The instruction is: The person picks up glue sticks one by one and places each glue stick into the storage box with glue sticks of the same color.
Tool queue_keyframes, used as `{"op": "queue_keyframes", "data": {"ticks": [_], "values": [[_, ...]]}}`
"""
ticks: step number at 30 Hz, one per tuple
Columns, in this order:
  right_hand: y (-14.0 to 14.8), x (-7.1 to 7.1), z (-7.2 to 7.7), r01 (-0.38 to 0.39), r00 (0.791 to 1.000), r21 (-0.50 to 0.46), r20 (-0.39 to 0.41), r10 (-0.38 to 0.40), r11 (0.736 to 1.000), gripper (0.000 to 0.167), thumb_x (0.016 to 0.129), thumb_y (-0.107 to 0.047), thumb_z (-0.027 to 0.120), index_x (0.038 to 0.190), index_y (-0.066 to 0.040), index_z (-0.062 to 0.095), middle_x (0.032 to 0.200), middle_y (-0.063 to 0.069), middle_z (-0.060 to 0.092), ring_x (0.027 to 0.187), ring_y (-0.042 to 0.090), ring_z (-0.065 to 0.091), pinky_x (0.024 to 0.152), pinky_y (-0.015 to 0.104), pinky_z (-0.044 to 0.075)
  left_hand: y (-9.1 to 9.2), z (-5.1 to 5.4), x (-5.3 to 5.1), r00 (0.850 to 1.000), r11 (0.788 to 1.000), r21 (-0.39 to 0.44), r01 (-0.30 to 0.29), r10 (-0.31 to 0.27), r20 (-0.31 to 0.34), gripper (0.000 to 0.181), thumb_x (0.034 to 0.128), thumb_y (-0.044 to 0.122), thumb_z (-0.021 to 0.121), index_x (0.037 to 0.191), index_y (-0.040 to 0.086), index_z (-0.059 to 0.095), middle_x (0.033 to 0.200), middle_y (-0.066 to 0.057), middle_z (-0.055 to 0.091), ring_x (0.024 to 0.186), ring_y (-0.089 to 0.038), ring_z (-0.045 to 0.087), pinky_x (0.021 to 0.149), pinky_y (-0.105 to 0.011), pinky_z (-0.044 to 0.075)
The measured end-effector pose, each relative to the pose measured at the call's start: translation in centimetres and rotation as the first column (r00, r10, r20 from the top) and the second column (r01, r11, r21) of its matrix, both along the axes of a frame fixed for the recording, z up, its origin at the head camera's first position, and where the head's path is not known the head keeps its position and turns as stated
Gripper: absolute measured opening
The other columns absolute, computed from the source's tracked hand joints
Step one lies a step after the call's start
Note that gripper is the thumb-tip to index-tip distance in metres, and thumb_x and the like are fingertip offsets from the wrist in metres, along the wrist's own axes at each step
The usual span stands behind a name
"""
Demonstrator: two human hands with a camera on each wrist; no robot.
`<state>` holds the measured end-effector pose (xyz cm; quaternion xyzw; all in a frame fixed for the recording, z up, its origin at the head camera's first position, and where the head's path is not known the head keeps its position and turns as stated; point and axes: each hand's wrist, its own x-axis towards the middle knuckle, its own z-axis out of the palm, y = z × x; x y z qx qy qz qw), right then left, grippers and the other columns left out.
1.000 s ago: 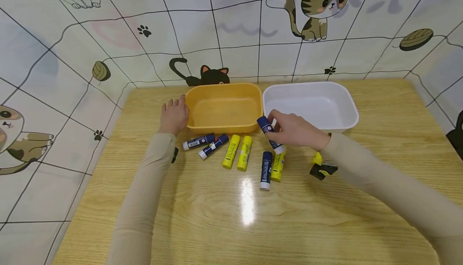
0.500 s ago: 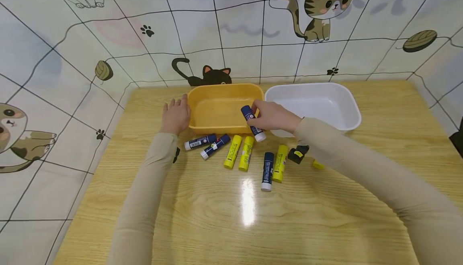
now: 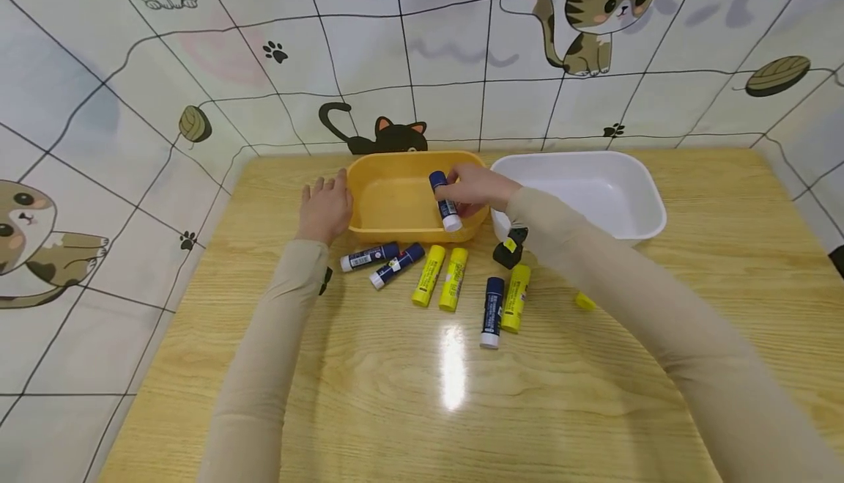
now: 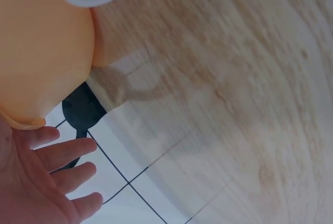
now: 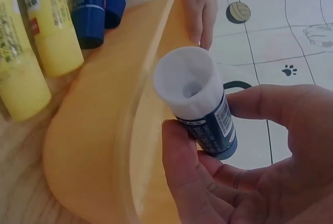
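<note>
Fingers of the right hand are clamped on a navy glue stick, and there it is, just above the middle of the frame, over the right half of the orange basin! It's tilted, navy end to the upper left, white end to the lower right; how high it sits over the floor, I can't tell. The right wrist view gives us the grip: thumb on one side, fingers on the other, that hollow white end facing the camera.

Across at the basin's left end, the left hand lies at the rim, its fingers straight and spread apart. Just beside the orange one, to the right, sits a white basin, partly covered by the right sleeve.

Down in front on the wood-grain table, quite the line-up: two navy sticks slanting close together left of centre, two yellow sticks side by side next to them, then another navy stick with a yellow stick right alongside. One more yellow piece peeks out from under the right forearm, mostly hidden. Cartoon cats fill the tiled-pattern backdrop along the top.
</note>
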<state>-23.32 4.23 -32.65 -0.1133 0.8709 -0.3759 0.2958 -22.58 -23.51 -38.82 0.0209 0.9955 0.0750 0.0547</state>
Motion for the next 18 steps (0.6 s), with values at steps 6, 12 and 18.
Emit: {"op": "queue_keyframes", "data": {"ticks": [6,12,18], "values": [[-0.6,-1.6,-0.3,0.013,1.000,0.017,0.018,-0.013,1.000,0.039,0.093,-0.028,0.056,0.116,0.004,0.051,0.101,0.018,0.059,0.084,0.024,0.063,0.074,0.032,0.057,0.2,-0.1,-0.1,1.000,1.000,0.008,-0.005,0.005,0.008,0.053,0.1048,0.025,0.020,0.154,0.005,0.018,0.150,-0.022,0.033,0.142,-0.041,0.018,0.114,-0.055,0.006],[-1.0,-2.9,0.2,0.025,0.995,0.051,0.090,-0.030,0.998,0.044,0.091,-0.030,0.059,0.117,0.005,0.052,0.096,0.016,0.059,0.082,0.023,0.065,0.076,0.031,0.056,0.4,0.1,0.1,1.000,1.000,0.008,-0.010,0.010,-0.001,0.053,0.1044,0.024,0.019,0.154,0.005,0.018,0.150,-0.021,0.035,0.141,-0.040,0.020,0.114,-0.054,0.007],[-1.9,-4.4,0.3,0.023,0.985,0.149,0.168,-0.049,0.989,0.051,0.092,-0.028,0.060,0.132,0.002,0.048,0.110,0.018,0.063,0.091,0.024,0.067,0.088,0.034,0.052,0.2,-0.2,-0.1,1.000,1.000,-0.012,-0.007,0.007,-0.009,0.052,0.1047,0.023,0.020,0.154,0.004,0.018,0.149,-0.021,0.037,0.142,-0.039,0.020,0.114,-0.055,0.007]]}}
